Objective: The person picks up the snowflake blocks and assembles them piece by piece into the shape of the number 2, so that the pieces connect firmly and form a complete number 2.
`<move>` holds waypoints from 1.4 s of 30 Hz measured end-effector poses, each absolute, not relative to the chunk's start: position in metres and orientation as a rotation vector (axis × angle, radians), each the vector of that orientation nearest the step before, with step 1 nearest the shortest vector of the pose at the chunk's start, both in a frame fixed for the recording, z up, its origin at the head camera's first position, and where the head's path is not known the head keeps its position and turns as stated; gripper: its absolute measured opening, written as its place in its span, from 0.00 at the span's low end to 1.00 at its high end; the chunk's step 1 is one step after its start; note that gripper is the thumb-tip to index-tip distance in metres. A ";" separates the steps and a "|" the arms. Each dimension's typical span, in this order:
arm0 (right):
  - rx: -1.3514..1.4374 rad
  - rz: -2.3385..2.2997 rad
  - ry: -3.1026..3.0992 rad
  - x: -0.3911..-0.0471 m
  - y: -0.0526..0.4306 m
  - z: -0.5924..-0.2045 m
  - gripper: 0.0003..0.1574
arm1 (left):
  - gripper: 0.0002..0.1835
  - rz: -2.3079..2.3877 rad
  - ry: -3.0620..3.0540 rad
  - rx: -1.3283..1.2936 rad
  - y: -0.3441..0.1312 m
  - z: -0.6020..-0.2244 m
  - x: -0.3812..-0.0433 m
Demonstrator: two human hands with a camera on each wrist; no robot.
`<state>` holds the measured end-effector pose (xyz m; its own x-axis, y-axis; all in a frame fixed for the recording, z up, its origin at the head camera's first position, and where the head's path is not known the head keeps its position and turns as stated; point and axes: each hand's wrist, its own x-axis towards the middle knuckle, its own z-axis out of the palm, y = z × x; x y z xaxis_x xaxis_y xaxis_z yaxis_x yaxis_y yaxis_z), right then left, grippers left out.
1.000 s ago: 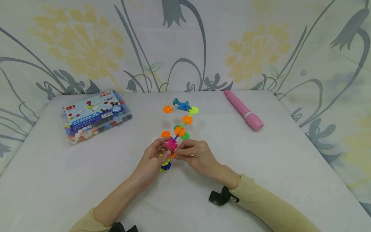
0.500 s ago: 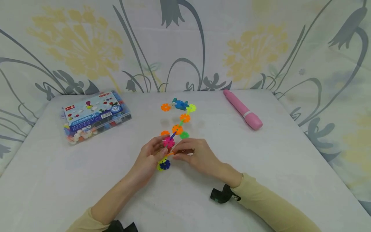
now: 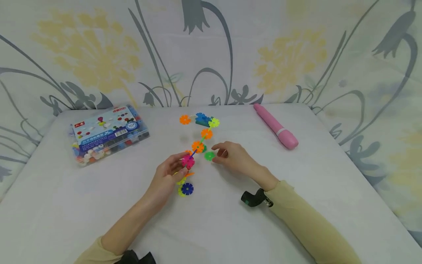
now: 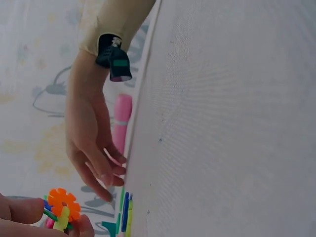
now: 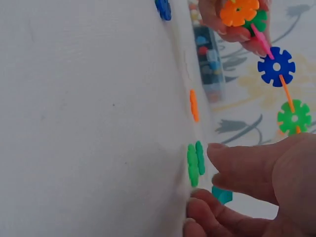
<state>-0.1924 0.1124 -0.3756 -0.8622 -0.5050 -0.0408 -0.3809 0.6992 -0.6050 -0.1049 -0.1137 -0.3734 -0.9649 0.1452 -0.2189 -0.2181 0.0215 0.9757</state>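
A chain of notched, flower-shaped plastic discs in several bright colours is held above the middle of the worktop, its links slotted crosswise and slanting from near left to far right. The left-hand grip is grasping its near part, fingers and thumb closed about a pink notched disc, presumably to steady the chain while leaving the rest exposed. On the right, the right-hand grip is released, fingers loosely bent and holding nothing, just beside a loose bright-green notched disc; I cannot tell whether they touch. A dark-blue notched disc lies nearer and an orange notched disc farther off, seemingly spread about to be within reach. Farther out, a clear plastic box with a blue printed label sits far left and a pink cylinder with a pale band far right, both probably set aside from the handwork.
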 end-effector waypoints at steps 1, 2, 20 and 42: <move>-0.713 -0.868 2.696 -0.194 0.112 -0.378 0.22 | 0.26 2.031 2.038 -0.076 -0.114 -0.374 -0.105; -0.718 -0.848 2.687 -0.196 0.112 -0.381 0.22 | 0.26 2.031 2.034 -0.075 -0.114 -0.374 -0.105; -0.732 -0.884 2.671 -0.195 0.107 -0.391 0.14 | 0.26 2.074 1.983 -0.040 -0.116 -0.372 -0.104; -0.836 -1.240 2.253 -0.154 0.105 -0.365 0.08 | 0.23 2.039 2.036 -0.084 -0.112 -0.377 -0.104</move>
